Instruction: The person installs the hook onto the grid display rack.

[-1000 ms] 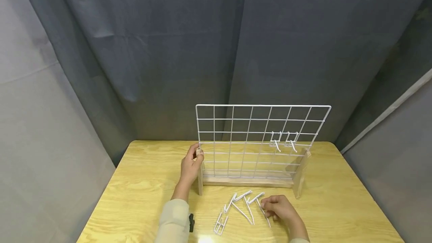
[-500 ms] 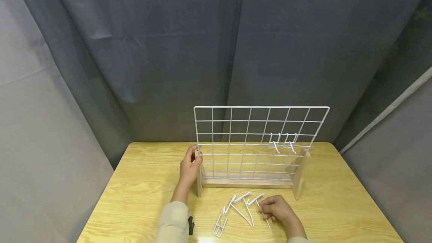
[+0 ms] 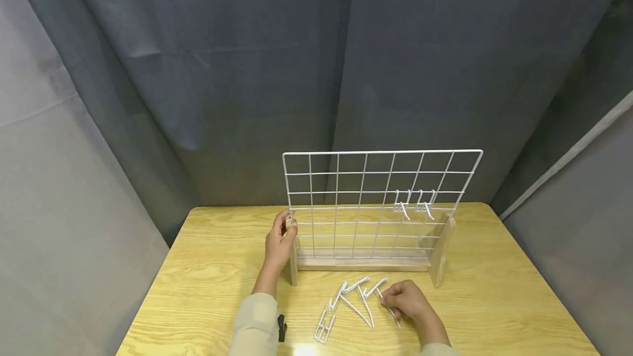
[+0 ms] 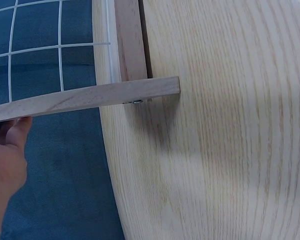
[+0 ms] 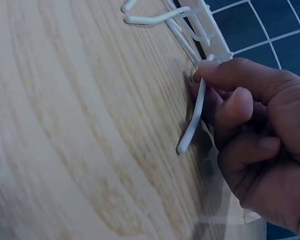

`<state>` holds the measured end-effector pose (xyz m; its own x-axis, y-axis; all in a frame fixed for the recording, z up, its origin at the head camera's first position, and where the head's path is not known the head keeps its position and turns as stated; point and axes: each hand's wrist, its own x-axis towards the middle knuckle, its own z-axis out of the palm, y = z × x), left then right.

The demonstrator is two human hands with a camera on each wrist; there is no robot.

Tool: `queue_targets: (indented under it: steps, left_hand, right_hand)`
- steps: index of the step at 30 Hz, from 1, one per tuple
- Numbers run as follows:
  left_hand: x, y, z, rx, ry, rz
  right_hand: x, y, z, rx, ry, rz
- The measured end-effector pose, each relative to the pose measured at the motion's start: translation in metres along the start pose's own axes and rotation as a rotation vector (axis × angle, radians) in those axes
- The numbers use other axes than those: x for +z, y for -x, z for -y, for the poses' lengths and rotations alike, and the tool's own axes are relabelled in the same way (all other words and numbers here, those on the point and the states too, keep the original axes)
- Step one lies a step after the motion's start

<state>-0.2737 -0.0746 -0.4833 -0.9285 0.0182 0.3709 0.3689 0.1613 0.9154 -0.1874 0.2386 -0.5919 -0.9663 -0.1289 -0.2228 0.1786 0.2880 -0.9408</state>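
A white wire grid panel [image 3: 376, 202] stands upright in a wooden base [image 3: 363, 264] on the yellow wooden table [image 3: 207, 284]. My left hand [image 3: 279, 242] grips the top of the base's left wooden upright [image 4: 90, 97]. Two white hooks [image 3: 414, 206] hang on the grid's right side. Several loose white hooks [image 3: 353, 296] lie on the table in front of the base. My right hand [image 3: 407, 301] pinches one white hook [image 5: 194, 117] among them, low over the table.
A small black object [image 3: 281, 327] shows at my left sleeve. Grey curtains close in the table at the back and sides. The table's edges run close on the left and right.
The view shifted slightly. My right hand's fingers have closed more on the hook at the right of the pile. The left hand stays on the upright.
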Motion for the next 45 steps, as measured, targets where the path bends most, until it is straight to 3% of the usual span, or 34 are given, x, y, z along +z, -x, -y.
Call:
queue_targets:
  steps: [4,8,14,31,37,42,45]
  left_hand:
    - [0.000,0.000,-0.001,-0.005,-0.003,-0.007]
    - [0.000,0.001,0.001,0.011,-0.010,-0.008]
    - [0.000,0.001,0.001,-0.001,0.000,0.005]
    - [-0.008,0.000,0.001,-0.037,0.021,-0.013]
    - [-0.006,0.001,0.000,-0.030,0.028,-0.025]
    - [-0.002,0.000,0.005,0.008,0.026,-0.024]
    - [0.002,-0.003,0.018,0.002,0.023,-0.029]
  right_hand:
    - [0.001,0.003,0.007,-0.010,0.075,-0.021]
    - [0.001,0.010,0.007,0.034,0.090,-0.071]
    - [-0.002,0.022,0.011,0.076,-0.047,-0.080]
    - [0.004,0.029,0.036,0.005,-0.290,-0.075]
    - [0.008,0.033,0.043,-0.012,-0.494,-0.061]
    - [0.015,0.036,0.054,-0.062,-0.593,-0.022]
    - [0.017,0.039,0.061,-0.099,-0.653,0.015]
